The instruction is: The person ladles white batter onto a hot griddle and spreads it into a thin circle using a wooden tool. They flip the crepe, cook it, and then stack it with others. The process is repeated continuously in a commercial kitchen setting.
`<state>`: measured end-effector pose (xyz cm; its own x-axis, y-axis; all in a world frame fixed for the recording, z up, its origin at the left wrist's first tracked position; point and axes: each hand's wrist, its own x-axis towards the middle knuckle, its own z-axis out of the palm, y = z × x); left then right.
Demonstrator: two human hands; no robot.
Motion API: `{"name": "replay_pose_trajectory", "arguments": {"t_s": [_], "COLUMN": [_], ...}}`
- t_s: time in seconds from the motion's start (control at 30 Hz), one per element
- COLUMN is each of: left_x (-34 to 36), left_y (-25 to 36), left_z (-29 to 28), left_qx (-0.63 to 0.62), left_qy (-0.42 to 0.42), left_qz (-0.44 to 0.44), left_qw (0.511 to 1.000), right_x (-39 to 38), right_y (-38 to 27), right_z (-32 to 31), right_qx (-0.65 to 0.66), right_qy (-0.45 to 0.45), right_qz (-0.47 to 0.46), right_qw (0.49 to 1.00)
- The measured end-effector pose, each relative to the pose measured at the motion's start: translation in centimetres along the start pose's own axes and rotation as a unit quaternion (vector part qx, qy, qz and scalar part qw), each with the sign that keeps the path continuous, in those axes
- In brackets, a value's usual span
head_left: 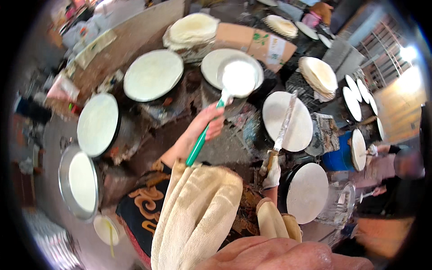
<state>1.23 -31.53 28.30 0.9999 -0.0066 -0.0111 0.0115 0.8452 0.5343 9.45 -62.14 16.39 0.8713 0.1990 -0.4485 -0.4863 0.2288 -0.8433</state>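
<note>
My left hand (208, 123) is bare and closed round the green handle of a ladle (238, 80). White batter fills the ladle's bowl, which hangs over a round griddle (211, 63) covered with a pale sheet. My right hand (272, 174), in a white glove, grips the wooden handle of a long, batter-smeared spatula (284, 128). The blade reaches across another round griddle (299, 119) with a white sheet on it; whether they touch, I cannot tell. Close beside the gloved hand is a further griddle (310, 193), also topped with a white round.
Two more covered griddles (153, 75) curve round the left, above a steel basin (92, 211) of white batter. Stacks of thin flatbreads (193, 29) stand at the back and right. A cardboard piece (234, 37) lies behind. At the right edge, a co-worker's hands (372, 150) are near a white round.
</note>
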Motion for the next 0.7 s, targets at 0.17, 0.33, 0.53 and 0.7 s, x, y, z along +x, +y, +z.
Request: {"name": "replay_pose_trajectory", "arguments": {"t_s": [0.17,0.33,0.53,0.7], "left_x": [0.9,-5.1,-11.5,-16.8], "left_y": [-1.7,-4.9,-6.6,-5.5], "left_z": [-1.1,-4.3,-3.8,-6.9], "left_qx": [-0.076,-0.048,-0.076,-0.005], "left_qy": [0.090,0.232,0.365,0.447], "left_qz": [0.019,-0.041,0.066,0.103], "left_qw": [0.993,0.971,0.925,0.888], "right_x": [1.1,0.8,-2.7,-5.5], "right_y": [-0.5,-1.4,1.8,7.9], "right_z": [-0.5,7.5,17.2,22.4], "right_qx": [-0.065,-0.194,-0.322,-0.261], "right_qy": [-0.048,-0.213,-0.469,-0.634], "right_qz": [-0.013,0.036,0.104,0.124], "right_qw": [0.997,0.957,0.816,0.718]}}
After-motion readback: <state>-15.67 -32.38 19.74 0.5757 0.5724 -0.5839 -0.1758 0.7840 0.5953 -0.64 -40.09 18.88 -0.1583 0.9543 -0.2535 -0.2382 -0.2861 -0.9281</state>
